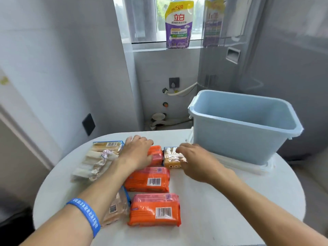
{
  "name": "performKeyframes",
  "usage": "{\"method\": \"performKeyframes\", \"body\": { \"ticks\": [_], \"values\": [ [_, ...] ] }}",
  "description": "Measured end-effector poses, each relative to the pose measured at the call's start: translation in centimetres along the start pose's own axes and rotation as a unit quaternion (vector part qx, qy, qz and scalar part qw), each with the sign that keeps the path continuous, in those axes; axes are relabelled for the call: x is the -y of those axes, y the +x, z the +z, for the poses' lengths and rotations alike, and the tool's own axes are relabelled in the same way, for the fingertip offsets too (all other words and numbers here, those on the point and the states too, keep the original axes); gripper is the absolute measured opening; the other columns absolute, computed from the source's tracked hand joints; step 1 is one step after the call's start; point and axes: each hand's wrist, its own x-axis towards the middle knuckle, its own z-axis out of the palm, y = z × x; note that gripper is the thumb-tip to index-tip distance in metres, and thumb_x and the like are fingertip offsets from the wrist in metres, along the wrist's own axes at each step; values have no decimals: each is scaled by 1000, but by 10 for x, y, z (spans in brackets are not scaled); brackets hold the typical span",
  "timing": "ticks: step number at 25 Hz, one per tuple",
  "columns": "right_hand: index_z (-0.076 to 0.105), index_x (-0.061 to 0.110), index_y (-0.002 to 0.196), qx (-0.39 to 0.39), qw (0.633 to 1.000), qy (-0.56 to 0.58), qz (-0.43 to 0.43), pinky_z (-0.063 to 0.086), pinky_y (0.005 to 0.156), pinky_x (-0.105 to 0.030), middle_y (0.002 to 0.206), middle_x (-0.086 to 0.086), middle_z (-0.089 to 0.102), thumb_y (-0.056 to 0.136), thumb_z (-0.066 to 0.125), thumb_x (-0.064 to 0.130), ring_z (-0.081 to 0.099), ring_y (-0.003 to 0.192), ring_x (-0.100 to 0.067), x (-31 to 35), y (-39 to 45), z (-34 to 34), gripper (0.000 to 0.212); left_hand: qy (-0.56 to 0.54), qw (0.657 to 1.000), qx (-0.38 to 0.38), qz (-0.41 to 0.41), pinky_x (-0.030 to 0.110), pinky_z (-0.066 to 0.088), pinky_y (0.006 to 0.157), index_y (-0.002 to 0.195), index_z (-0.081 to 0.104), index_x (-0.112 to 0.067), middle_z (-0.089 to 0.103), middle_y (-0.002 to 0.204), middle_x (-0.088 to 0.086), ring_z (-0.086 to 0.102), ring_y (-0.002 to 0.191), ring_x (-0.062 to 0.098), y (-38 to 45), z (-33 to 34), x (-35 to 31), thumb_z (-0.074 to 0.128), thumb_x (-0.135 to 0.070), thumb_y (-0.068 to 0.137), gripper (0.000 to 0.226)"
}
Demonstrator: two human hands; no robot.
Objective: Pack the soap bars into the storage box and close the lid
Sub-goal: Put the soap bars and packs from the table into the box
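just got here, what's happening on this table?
A person is starting to pack soap. The left hand rests on the far orange-wrapped soap bar; the right hand has its grip on a tan clear-wrapped soap pack. The pale blue plastic storage box stands open and looks empty, apparently on its translucent lid. Nothing is packed yet.

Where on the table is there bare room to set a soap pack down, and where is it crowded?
Bare table lies in front of the blue storage box, right of the orange soap packs. The box itself looks empty. The left half is crowded: packs lie close together under the left hand and right hand.
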Motion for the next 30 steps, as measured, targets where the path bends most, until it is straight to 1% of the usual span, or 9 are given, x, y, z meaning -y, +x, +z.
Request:
{"method": "performKeyframes", "body": {
  "ticks": [5, 10, 13, 15, 18, 20, 24, 27, 30],
  "values": [
    [31, 18, 143, -9, 996, -94, 2, 31, 109, -45, 145, -5, 42, 87, 55, 49, 34, 135, -27, -18, 20, 39, 68, -162, 980, 115, 5, 35, 41, 99, 147, 36, -33, 50, 145, -2, 49, 126, 22, 12, 19, 30, 64, -59, 76, 81],
    [50, 18, 113, 4, 998, -52, 45, 41, 76, -37, 112, -8, 54, 68, 63, 70, 55, 101, -29, -25, 33, 40, 70, -78, 994, 63, 33, 41, 44, 96, 144, 36, -33, 54, 134, 0, 50, 121, 25, 25, 29, 18, 66, -56, 71, 83],
    [59, 17, 93, -10, 982, 165, 95, 45, 54, -29, 87, -4, 61, 65, 66, 70, 62, 71, -19, -32, 25, 25, 60, -272, 962, 5, 21, 33, 48, 89, 130, 55, -32, 65, 119, 1, 61, 109, 23, 23, 19, 25, 75, -46, 73, 62],
    [64, 15, 91, -11, 906, 402, 133, 45, 54, -27, 78, -4, 63, 64, 67, 70, 60, 63, -15, -35, 17, 6, 61, -528, 847, -54, 1, 30, 51, 80, 119, 64, -33, 70, 106, -4, 64, 97, 18, 20, -2, 27, 76, -40, 75, 46],
    [74, 14, 104, 23, 688, 717, 105, 55, 74, -40, 102, -12, 74, 74, 63, 67, 70, 91, -28, -33, 6, -25, 61, -840, 543, -22, 10, 37, 57, 81, 119, 70, -23, 73, 112, 6, 67, 101, 23, 13, -42, 5, 66, -48, 81, 46],
    [70, 18, 118, 14, 592, 801, 92, 59, 79, -45, 119, -16, 71, 83, 57, 62, 68, 107, -34, -24, -3, -41, 58, -900, 435, 18, -15, 44, 58, 80, 126, 64, -14, 69, 120, 20, 67, 106, 31, 8, -53, -19, 61, -50, 85, 55],
    [73, 14, 105, -60, 715, 685, 127, 60, 64, -37, 99, -13, 78, 79, 72, 38, 75, 85, -30, -8, -23, -66, 35, -876, 481, 3, -23, 45, 60, 70, 133, 54, -4, 68, 118, 22, 70, 97, 34, -8, -63, -64, 62, -18, 84, 51],
    [81, 23, 75, -149, 680, 709, 115, 59, 51, -30, 86, -7, 80, 74, 71, 37, 76, 71, -24, -23, -31, -105, 17, -891, 453, -10, 31, 48, 59, 72, 113, 70, -6, 73, 107, 17, 72, 92, 34, -4, -93, -77, 66, -25, 80, 38],
    [75, 17, 84, -240, 649, 702, 168, 60, 48, -33, 78, -5, 79, 77, 72, 34, 75, 63, -22, -67, -27, -148, 18, -863, 505, -22, 7, 44, 60, 60, 92, 78, -12, 76, 85, 12, 74, 73, 27, 26, -129, -103, 65, -26, 86, 20]
  ]
}}
